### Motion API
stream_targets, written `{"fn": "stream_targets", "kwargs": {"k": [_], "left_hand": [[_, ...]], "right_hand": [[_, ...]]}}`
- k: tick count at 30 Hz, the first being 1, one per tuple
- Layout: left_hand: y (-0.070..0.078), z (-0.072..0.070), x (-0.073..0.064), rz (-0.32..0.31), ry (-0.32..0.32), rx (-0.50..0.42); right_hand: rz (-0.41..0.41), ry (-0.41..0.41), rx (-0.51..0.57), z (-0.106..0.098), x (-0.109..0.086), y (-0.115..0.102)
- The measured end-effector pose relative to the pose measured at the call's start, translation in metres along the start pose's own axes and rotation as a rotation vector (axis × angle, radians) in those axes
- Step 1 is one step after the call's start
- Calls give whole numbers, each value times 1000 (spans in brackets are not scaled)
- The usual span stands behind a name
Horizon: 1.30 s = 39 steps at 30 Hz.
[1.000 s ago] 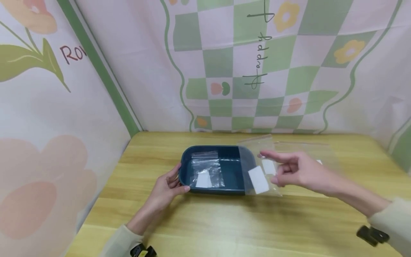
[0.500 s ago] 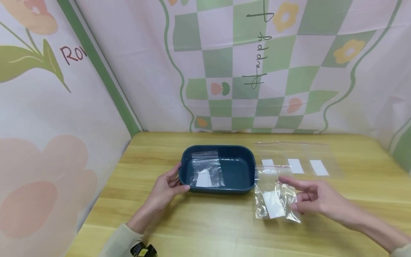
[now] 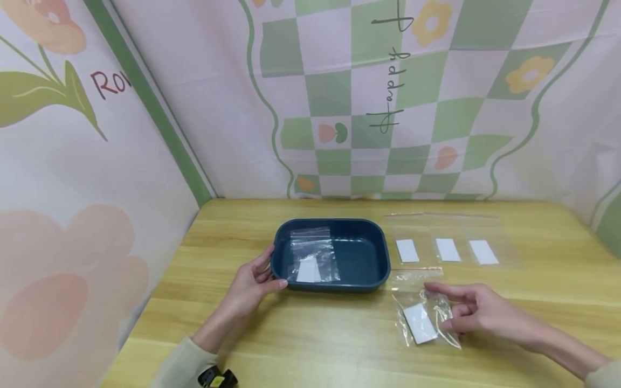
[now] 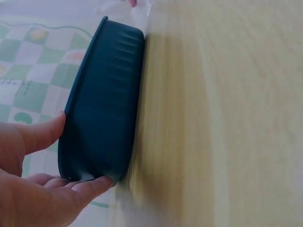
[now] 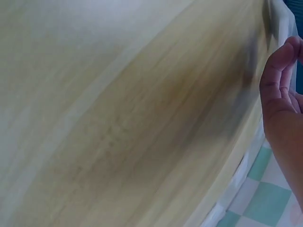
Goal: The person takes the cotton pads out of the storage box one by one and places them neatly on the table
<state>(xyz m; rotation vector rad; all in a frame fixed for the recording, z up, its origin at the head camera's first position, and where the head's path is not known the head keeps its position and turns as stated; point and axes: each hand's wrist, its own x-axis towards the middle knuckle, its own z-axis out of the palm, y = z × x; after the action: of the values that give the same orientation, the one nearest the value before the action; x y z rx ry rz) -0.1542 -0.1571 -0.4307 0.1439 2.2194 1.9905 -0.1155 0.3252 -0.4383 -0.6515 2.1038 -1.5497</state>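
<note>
My left hand [image 3: 251, 283] grips the left end of a dark teal plastic bin [image 3: 361, 286], thumb on the near rim corner and fingers round the end wall. The left wrist view shows the thumb at the rim of the bin [image 4: 102, 104] and fingers under its corner. Inside the bin, at its left, lie clear zip-lock bags [image 3: 310, 245] with white cards. My right hand [image 3: 480, 310] pinches the right side of another zip-lock bag [image 3: 405, 302], a white card in it, low over the table right of the bin. In the right wrist view the right hand [image 5: 284, 85] has curled fingers.
Three flat zip-lock bags, each with a white card [image 3: 447, 250], lie in a row behind my right hand. The wooden table [image 3: 301, 345] meets a patterned cloth [image 3: 233, 108] at its back edge.
My right hand has carried its zip-lock bag from over the bin's right end toward me and down, uncovering the row of bags behind. The left hand keeps its grip on the bin.
</note>
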Motion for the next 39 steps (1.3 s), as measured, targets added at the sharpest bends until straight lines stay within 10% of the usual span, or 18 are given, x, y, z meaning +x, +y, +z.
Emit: {"fn": "stream_targets", "kwargs": {"k": [39], "left_hand": [[-3,-1,2,4,-7,1]], "right_hand": [[-107,59,-515,-26,5,-1]]}}
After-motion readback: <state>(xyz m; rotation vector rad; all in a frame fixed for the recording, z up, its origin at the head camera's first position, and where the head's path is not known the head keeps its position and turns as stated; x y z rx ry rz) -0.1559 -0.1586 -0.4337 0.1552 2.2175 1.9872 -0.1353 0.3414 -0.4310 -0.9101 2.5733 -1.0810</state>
